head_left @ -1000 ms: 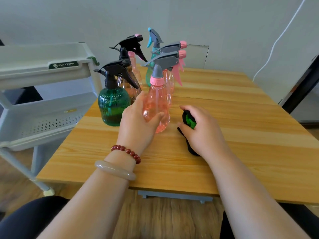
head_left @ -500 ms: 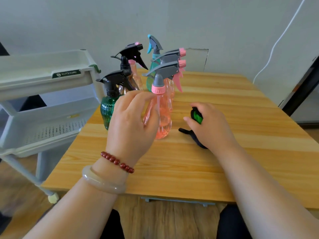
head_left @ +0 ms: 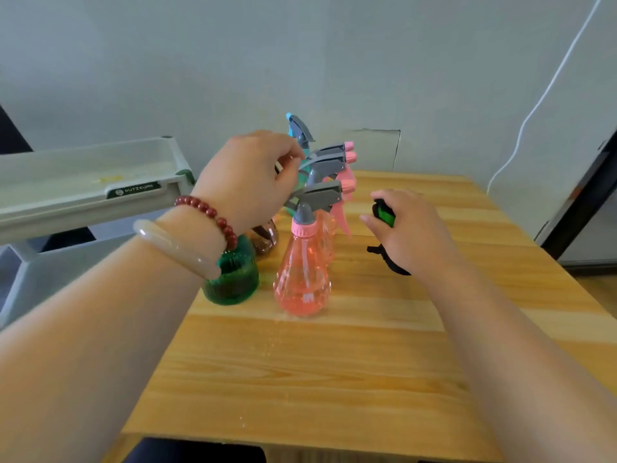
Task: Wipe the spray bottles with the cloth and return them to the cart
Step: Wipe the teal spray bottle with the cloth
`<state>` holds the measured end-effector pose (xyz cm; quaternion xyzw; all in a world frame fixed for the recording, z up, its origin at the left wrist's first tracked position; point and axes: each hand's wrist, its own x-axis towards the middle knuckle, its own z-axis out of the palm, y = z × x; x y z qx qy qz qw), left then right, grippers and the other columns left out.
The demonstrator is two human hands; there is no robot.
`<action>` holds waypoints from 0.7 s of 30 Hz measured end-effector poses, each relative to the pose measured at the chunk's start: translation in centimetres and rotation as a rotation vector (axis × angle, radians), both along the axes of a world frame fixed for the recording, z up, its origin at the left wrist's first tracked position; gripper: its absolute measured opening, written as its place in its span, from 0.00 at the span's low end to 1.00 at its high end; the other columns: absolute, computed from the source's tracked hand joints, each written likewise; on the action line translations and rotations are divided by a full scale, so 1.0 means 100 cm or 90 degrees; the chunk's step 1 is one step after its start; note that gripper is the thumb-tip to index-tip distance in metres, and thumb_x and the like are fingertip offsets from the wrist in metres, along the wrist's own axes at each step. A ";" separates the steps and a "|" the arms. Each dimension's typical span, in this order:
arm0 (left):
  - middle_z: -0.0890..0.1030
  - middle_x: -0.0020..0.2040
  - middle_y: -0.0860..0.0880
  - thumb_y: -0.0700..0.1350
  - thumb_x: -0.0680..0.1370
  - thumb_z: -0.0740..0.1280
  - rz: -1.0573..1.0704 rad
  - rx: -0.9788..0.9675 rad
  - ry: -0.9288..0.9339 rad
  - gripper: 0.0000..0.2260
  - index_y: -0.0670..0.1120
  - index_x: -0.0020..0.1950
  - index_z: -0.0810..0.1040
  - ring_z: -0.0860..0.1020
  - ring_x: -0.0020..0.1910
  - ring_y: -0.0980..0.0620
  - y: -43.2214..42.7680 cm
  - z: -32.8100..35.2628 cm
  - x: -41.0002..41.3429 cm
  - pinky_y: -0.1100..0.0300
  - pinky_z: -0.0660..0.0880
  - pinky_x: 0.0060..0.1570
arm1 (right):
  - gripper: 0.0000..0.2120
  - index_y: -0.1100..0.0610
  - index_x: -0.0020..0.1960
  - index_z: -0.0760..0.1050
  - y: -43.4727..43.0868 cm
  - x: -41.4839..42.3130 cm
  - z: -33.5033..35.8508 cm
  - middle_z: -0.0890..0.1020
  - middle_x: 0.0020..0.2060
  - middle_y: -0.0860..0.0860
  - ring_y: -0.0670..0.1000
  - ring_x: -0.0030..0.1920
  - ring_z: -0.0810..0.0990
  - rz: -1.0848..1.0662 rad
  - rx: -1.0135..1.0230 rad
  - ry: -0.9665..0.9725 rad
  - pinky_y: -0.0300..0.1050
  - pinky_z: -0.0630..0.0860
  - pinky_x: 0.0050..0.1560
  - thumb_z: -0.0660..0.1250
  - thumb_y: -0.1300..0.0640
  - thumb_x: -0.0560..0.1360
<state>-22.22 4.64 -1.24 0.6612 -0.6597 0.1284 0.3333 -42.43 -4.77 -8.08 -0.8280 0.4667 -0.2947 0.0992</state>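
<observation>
While the spray bottles (head_left: pixel 302 279) stand clustered mid-frame on the table (head_left: pixel 300 379), the left hand (head_left: pixel 247 182) hangs over their heads, fingers curled; whether they grasp anything cannot be told. The right hand (head_left: pixel 410 228) clutches the cloth (head_left: pixel 385 215), right of centre. The cart (head_left: pixel 83 182) stands upper left.

You are seated in a plain indoor room, a simple workroom by its look: a light wooden plank-top table (head_left: pixel 334 379) stands against a pale grey painted wall (head_left: pixel 200 61), a thin white cable (head_left: pixel 551 88) runs up that wall, a pale grey plastic tiered cart (head_left: pixel 83 198) stands at your left, and wood-toned flooring (head_left: pixel 601 295) shows at your right
</observation>
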 end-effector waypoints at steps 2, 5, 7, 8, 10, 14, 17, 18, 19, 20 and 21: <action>0.75 0.46 0.54 0.45 0.82 0.59 0.011 0.040 -0.022 0.11 0.47 0.58 0.80 0.70 0.45 0.55 -0.015 0.011 0.009 0.63 0.65 0.46 | 0.20 0.55 0.69 0.72 -0.010 0.002 0.000 0.75 0.65 0.51 0.52 0.65 0.71 -0.011 0.010 0.007 0.41 0.64 0.56 0.65 0.49 0.80; 0.78 0.56 0.49 0.45 0.82 0.58 0.020 0.110 -0.059 0.12 0.48 0.61 0.79 0.74 0.52 0.50 -0.042 0.024 0.019 0.61 0.67 0.50 | 0.21 0.54 0.70 0.71 -0.026 0.006 -0.003 0.74 0.67 0.51 0.52 0.66 0.71 -0.036 0.033 0.025 0.44 0.67 0.60 0.64 0.48 0.80; 0.77 0.60 0.47 0.45 0.83 0.58 0.031 0.154 -0.097 0.13 0.48 0.63 0.78 0.74 0.57 0.48 -0.059 0.029 0.023 0.58 0.68 0.54 | 0.21 0.55 0.70 0.71 -0.034 0.009 -0.007 0.74 0.66 0.52 0.53 0.66 0.72 -0.041 0.040 0.029 0.46 0.69 0.61 0.64 0.49 0.80; 0.76 0.62 0.47 0.45 0.83 0.58 0.032 0.174 -0.116 0.13 0.49 0.64 0.77 0.74 0.59 0.47 -0.069 0.032 0.025 0.56 0.69 0.56 | 0.21 0.55 0.70 0.71 -0.039 0.011 -0.009 0.74 0.66 0.52 0.53 0.65 0.72 -0.040 0.043 0.028 0.47 0.69 0.61 0.64 0.49 0.80; 0.73 0.64 0.47 0.45 0.83 0.58 0.027 0.207 -0.163 0.14 0.51 0.66 0.76 0.71 0.64 0.46 -0.089 0.034 0.028 0.53 0.68 0.60 | 0.20 0.56 0.70 0.71 -0.047 0.014 -0.015 0.74 0.65 0.53 0.55 0.64 0.74 -0.041 0.050 0.030 0.48 0.70 0.60 0.64 0.50 0.80; 0.69 0.71 0.47 0.46 0.82 0.60 0.031 0.257 -0.219 0.17 0.52 0.71 0.71 0.68 0.69 0.44 -0.123 0.039 0.033 0.50 0.66 0.65 | 0.20 0.55 0.71 0.70 -0.061 0.018 -0.025 0.73 0.66 0.53 0.56 0.62 0.75 -0.055 0.063 0.035 0.48 0.72 0.57 0.63 0.50 0.81; 0.64 0.75 0.46 0.45 0.82 0.62 0.034 0.326 -0.231 0.21 0.52 0.75 0.67 0.67 0.71 0.43 -0.144 0.041 0.036 0.50 0.64 0.69 | 0.20 0.55 0.71 0.70 -0.070 0.019 -0.027 0.72 0.67 0.52 0.56 0.63 0.74 -0.064 0.060 0.020 0.48 0.72 0.56 0.63 0.51 0.81; 0.62 0.76 0.46 0.45 0.81 0.62 0.028 0.352 -0.235 0.22 0.52 0.76 0.65 0.65 0.73 0.43 -0.150 0.042 0.036 0.50 0.62 0.70 | 0.20 0.55 0.71 0.70 -0.074 0.019 -0.026 0.72 0.67 0.52 0.56 0.63 0.74 -0.066 0.061 0.010 0.47 0.72 0.56 0.63 0.51 0.81; 0.60 0.77 0.46 0.44 0.81 0.62 0.026 0.369 -0.244 0.23 0.52 0.76 0.64 0.64 0.74 0.44 -0.156 0.043 0.035 0.50 0.61 0.71 | 0.20 0.55 0.71 0.70 -0.077 0.019 -0.024 0.72 0.67 0.51 0.55 0.63 0.74 -0.066 0.061 -0.001 0.47 0.72 0.56 0.63 0.51 0.81; 0.60 0.78 0.45 0.44 0.82 0.62 0.030 0.387 -0.251 0.24 0.51 0.77 0.63 0.63 0.74 0.44 -0.161 0.045 0.033 0.51 0.61 0.71 | 0.20 0.55 0.72 0.70 -0.081 0.020 -0.023 0.72 0.67 0.51 0.55 0.63 0.74 -0.065 0.063 -0.011 0.48 0.73 0.56 0.64 0.52 0.81; 0.61 0.77 0.45 0.43 0.82 0.61 0.038 0.403 -0.251 0.24 0.51 0.77 0.62 0.63 0.74 0.44 -0.167 0.046 0.033 0.51 0.62 0.71 | 0.20 0.54 0.72 0.70 -0.084 0.021 -0.021 0.72 0.66 0.51 0.55 0.63 0.74 -0.064 0.065 -0.019 0.48 0.73 0.56 0.64 0.52 0.81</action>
